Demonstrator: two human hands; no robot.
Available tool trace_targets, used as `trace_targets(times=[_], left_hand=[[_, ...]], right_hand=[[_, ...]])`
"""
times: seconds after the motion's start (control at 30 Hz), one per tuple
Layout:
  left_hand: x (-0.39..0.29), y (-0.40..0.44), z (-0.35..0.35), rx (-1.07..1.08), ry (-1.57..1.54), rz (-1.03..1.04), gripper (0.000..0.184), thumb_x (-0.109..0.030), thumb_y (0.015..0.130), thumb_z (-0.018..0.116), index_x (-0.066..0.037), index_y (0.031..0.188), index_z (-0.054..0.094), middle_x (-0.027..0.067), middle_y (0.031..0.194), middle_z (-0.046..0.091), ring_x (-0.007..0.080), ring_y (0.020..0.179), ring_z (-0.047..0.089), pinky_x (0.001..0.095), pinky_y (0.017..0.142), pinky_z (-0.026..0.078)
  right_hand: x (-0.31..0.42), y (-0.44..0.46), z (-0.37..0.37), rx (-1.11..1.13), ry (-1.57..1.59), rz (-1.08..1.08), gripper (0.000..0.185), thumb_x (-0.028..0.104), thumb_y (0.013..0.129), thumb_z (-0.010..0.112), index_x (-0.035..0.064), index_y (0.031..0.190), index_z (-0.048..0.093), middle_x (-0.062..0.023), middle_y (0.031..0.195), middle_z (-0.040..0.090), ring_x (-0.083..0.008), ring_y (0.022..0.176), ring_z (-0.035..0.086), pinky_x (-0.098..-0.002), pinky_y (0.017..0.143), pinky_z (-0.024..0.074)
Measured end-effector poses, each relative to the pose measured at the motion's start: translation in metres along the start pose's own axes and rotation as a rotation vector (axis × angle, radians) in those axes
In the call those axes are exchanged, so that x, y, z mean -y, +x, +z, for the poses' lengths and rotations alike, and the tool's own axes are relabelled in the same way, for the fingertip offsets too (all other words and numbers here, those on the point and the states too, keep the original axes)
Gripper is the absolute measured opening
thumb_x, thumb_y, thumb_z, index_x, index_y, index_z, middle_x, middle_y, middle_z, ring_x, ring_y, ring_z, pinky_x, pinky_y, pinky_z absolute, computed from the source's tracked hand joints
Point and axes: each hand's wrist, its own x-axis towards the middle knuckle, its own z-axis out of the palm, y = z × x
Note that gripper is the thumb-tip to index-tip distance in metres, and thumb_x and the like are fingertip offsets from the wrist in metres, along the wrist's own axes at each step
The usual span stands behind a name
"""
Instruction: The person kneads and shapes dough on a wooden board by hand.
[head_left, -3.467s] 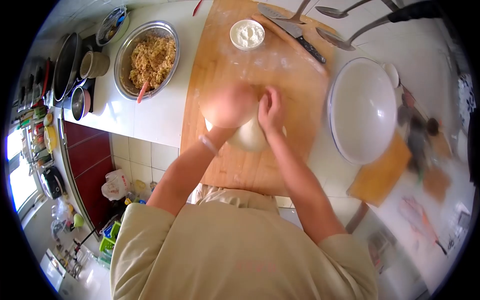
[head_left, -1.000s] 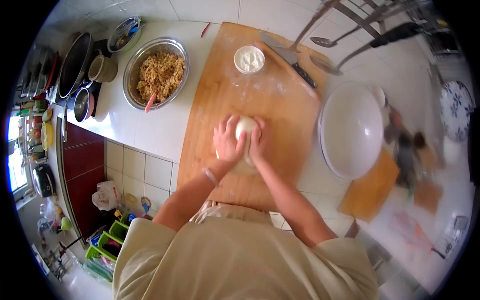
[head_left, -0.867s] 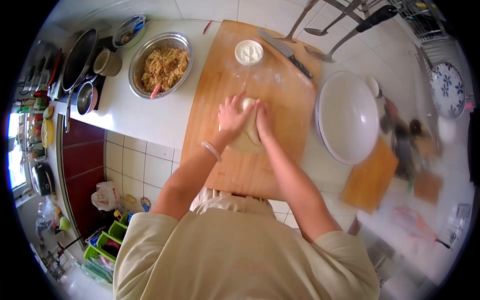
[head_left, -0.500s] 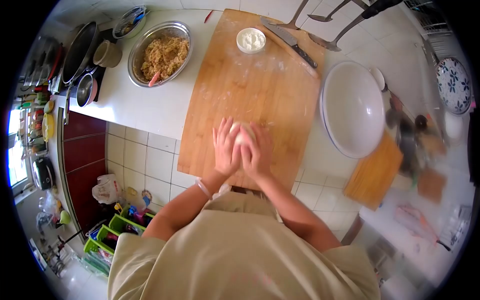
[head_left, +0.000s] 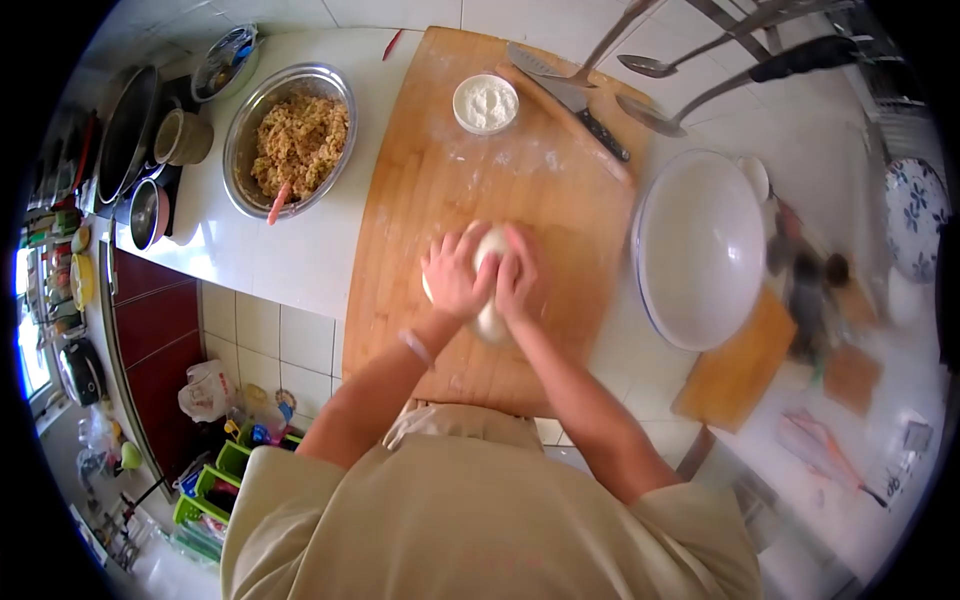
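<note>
A pale lump of dough (head_left: 490,324) lies on the large wooden board (head_left: 420,190), partly covered by both of my hands. On its left side my left hand (head_left: 460,279) is curled over the dough, fingers toward the far side. My right hand (head_left: 522,276) grips the right side, slightly blurred, with its thumb close to my left thumb. Between and below the hands the dough shows as a smooth, elongated shape. Farther back on the board sits a small white bowl of flour (head_left: 487,104).
A rolling pin (head_left: 560,115) and a knife (head_left: 603,135) lie at the board's back right. Left stands a metal bowl of minced filling (head_left: 300,140); right, a large white bowl (head_left: 700,250) and a smaller wooden board (head_left: 740,365). Utensils (head_left: 690,125) hang at the back.
More of the dough shows now, longer and extending toward me beneath my wrists. My hands have shifted on it and moved slightly apart. The whole view has shifted a little.
</note>
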Motion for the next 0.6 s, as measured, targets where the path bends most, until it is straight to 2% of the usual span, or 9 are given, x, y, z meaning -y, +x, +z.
trace_targets(times=[0.13, 0.2, 0.27, 0.33, 0.4, 0.43, 0.47, 0.5, 0.6], left_hand=[[-0.015, 0.051, 0.0, 0.13, 0.071, -0.18, 0.046, -0.052, 0.093, 0.058, -0.025, 0.129, 0.068, 0.0127, 0.126, 0.066, 0.0355, 0.117, 0.06, 0.0515, 0.098, 0.045], [-0.008, 0.066, -0.006, 0.347, -0.298, -0.268, 0.053, -0.058, 0.092, 0.056, -0.028, 0.135, 0.065, 0.0109, 0.135, 0.063, 0.0378, 0.131, 0.051, 0.0566, 0.109, 0.035], [0.0, 0.061, -0.023, 0.265, -0.352, -0.289, 0.054, -0.057, 0.093, 0.055, -0.027, 0.137, 0.063, 0.0149, 0.141, 0.057, 0.0396, 0.135, 0.046, 0.0565, 0.112, 0.032], [0.006, 0.043, -0.022, 0.19, -0.402, -0.325, 0.054, -0.055, 0.095, 0.054, -0.026, 0.14, 0.062, 0.0189, 0.147, 0.052, 0.0415, 0.14, 0.041, 0.0565, 0.115, 0.03], [0.01, -0.001, -0.007, 0.109, -0.189, -0.238, 0.051, -0.05, 0.098, 0.052, -0.022, 0.14, 0.062, 0.0298, 0.153, 0.04, 0.0466, 0.143, 0.033, 0.0548, 0.118, 0.026], [0.001, -0.021, -0.013, 0.07, -0.187, -0.14, 0.052, -0.042, 0.099, 0.05, -0.012, 0.141, 0.059, 0.0381, 0.151, 0.035, 0.0513, 0.141, 0.032, 0.053, 0.118, 0.026], [-0.001, -0.044, -0.015, -0.011, -0.174, -0.058, 0.052, -0.039, 0.101, 0.047, -0.009, 0.142, 0.056, 0.0365, 0.151, 0.036, 0.051, 0.14, 0.034, 0.0539, 0.117, 0.028], [-0.002, -0.061, -0.017, -0.105, -0.159, 0.03, 0.052, -0.037, 0.102, 0.043, -0.007, 0.144, 0.053, 0.0349, 0.15, 0.037, 0.0507, 0.139, 0.036, 0.0549, 0.115, 0.03], [0.0, -0.111, -0.006, -0.176, -0.181, 0.171, 0.058, -0.042, 0.102, 0.04, -0.004, 0.144, 0.05, 0.0338, 0.153, 0.032, 0.0541, 0.139, 0.034, 0.0591, 0.114, 0.03]], right_hand=[[0.005, 0.047, 0.003, 0.069, -0.034, 0.415, 0.036, 0.031, 0.095, 0.058, 0.0061, 0.119, 0.068, -0.0191, 0.116, 0.069, -0.0384, 0.106, 0.066, -0.0463, 0.09, 0.0514], [0.016, 0.043, -0.008, 0.127, -0.023, 0.544, 0.036, 0.033, 0.096, 0.06, 0.0064, 0.118, 0.068, -0.0178, 0.115, 0.07, -0.0384, 0.104, 0.066, -0.0463, 0.09, 0.051], [0.03, 0.018, -0.015, -0.154, 0.254, 0.188, 0.034, 0.035, 0.098, 0.059, 0.0099, 0.119, 0.069, -0.0152, 0.11, 0.071, -0.0362, 0.102, 0.066, -0.0438, 0.089, 0.0507], [0.044, 0.005, -0.026, -0.08, 0.216, 0.184, 0.033, 0.034, 0.098, 0.059, 0.0111, 0.12, 0.069, -0.0155, 0.114, 0.069, -0.0356, 0.104, 0.064, -0.0449, 0.091, 0.0491], [0.052, -0.009, -0.032, -0.005, 0.177, 0.186, 0.033, 0.034, 0.099, 0.059, 0.0122, 0.122, 0.069, -0.0158, 0.117, 0.068, -0.035, 0.107, 0.063, -0.046, 0.094, 0.0475], [0.055, -0.022, -0.029, 0.02, 0.015, 0.066, 0.032, 0.032, 0.099, 0.059, 0.012, 0.123, 0.068, -0.0166, 0.122, 0.065, -0.0354, 0.111, 0.061, -0.049, 0.096, 0.0452], [0.056, -0.034, -0.029, 0.051, -0.146, -0.06, 0.032, 0.029, 0.099, 0.058, 0.0117, 0.124, 0.068, -0.0174, 0.127, 0.063, -0.0359, 0.115, 0.059, -0.052, 0.098, 0.0429], [0.055, -0.051, -0.036, 0.08, -0.046, -0.099, 0.034, 0.03, 0.099, 0.056, 0.0118, 0.126, 0.068, -0.0192, 0.136, 0.057, -0.0403, 0.121, 0.055, -0.0566, 0.104, 0.0374], [0.032, -0.093, -0.055, 0.065, -0.044, -0.266, 0.038, 0.034, 0.099, 0.053, 0.0123, 0.127, 0.066, -0.0219, 0.139, 0.055, -0.0434, 0.125, 0.053, -0.0563, 0.108, 0.0353]])
